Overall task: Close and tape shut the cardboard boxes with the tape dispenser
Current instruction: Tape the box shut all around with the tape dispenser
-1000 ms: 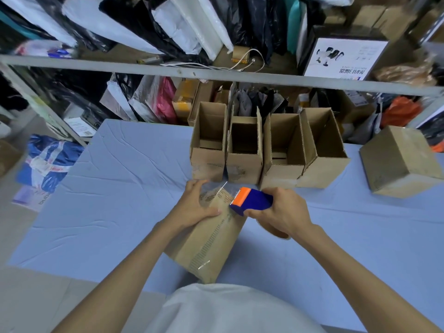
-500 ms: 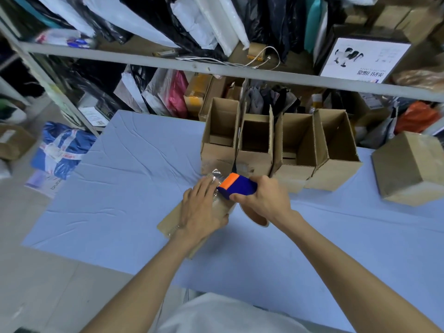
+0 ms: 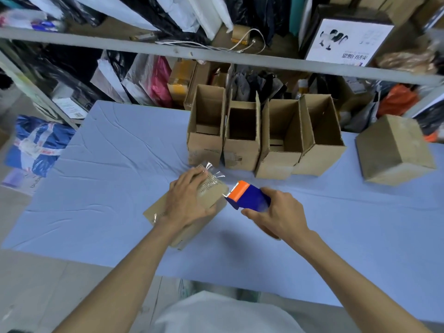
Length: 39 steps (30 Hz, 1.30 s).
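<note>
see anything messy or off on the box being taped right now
Yes. At the far end of the box under the left hand, a loose end of clear tape stands up crinkled instead of lying flat on the cardboard. The right hand holds the tape dispenser beside the box.
</note>
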Available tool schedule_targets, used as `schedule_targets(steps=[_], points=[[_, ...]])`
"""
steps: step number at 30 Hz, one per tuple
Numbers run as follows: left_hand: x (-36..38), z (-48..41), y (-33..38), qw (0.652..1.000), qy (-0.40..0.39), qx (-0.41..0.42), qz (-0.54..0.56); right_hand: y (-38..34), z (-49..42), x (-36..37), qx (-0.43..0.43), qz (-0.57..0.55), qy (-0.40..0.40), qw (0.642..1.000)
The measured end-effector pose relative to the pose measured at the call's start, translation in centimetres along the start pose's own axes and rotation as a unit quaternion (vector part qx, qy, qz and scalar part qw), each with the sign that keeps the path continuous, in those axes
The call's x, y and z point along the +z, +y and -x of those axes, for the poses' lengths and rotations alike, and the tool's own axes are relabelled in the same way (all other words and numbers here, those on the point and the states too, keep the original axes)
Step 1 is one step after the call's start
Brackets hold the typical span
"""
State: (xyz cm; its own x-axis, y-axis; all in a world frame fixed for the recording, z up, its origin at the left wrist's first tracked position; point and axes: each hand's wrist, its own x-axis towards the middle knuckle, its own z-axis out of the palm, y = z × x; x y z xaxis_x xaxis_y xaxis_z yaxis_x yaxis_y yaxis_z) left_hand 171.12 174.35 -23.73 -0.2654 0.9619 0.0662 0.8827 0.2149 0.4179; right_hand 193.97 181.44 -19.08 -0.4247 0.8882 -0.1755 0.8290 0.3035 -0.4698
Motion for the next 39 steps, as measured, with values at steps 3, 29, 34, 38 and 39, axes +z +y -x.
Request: schedule_targets(steps=[3, 29, 34, 38, 39], points=[[0.0, 0.1, 0.1, 1.0, 0.003, -0.002, 0.004, 0.8, 1.1, -0.3, 0.009, 0.001, -0.004, 1.0], [1.4, 1.1, 0.3, 0.997, 0.062, 0.04, -0.012, 0.3, -3.4, 3.8, 0.119, 0.129, -0.033, 0.984], [1.2, 0.8, 0.7, 0.998, 0.054, 0.005, -0.015, 3.1, -1.4, 5.0, 0.11, 0.148, 0.018, 0.983], [1.1, 1.2, 1.0, 0.999, 0.051, -0.002, -0.012, 4.5, -0.9, 6.9, 0.084, 0.228, 0.025, 0.97], [1.1, 1.3, 1.1, 0.999, 0.048, -0.006, -0.015, 4.9, -0.7, 7.7, 0.073, 0.225, 0.026, 0.971]])
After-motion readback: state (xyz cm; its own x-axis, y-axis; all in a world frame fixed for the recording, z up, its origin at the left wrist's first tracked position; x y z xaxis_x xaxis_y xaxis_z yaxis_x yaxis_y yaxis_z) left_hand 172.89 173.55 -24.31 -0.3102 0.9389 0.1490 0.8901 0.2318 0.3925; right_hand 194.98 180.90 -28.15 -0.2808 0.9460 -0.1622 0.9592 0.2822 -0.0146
